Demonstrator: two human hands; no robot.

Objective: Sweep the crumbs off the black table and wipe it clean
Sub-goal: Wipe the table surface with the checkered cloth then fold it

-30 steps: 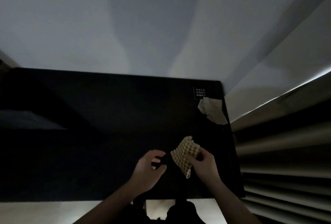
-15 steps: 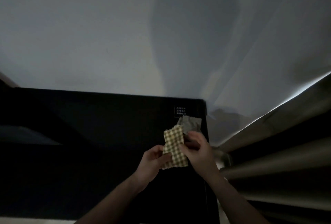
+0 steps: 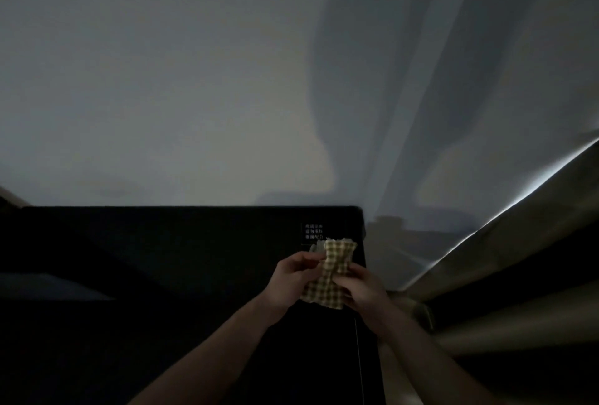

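checked cloth (image 3: 331, 275) sits bunched between both hands, held up over the right end of the black table (image 3: 162, 275) — nearest the camera, two bare forearms rise from the bottom edge and meet at it. left hand (image 3: 293, 276) curls its fingers around the cloth's left side, thumb and fingertips pinched on the fabric near its upper part. right hand (image 3: 364, 291) clasps the lower right of the cloth, fingers folded over it. the cloth is a yellow-and-white check, crumpled, its top edge flaring above the hands and a lower corner hanging under them. just behind its top edge a pale crumpled scrap (image 3: 316, 246) peeks out — whether it lies on the table or touches the cloth cannot be told. a little further, near the table's far right corner, a small label of white characters (image 3: 313, 231) shows, too small to read. crumbs cannot be made out on the dark surface. beyond the table's far edge stands a plain grey wall (image 3: 162, 80), and to the right hang curtain folds (image 3: 518, 275) with a thin bright line of light along their edge.
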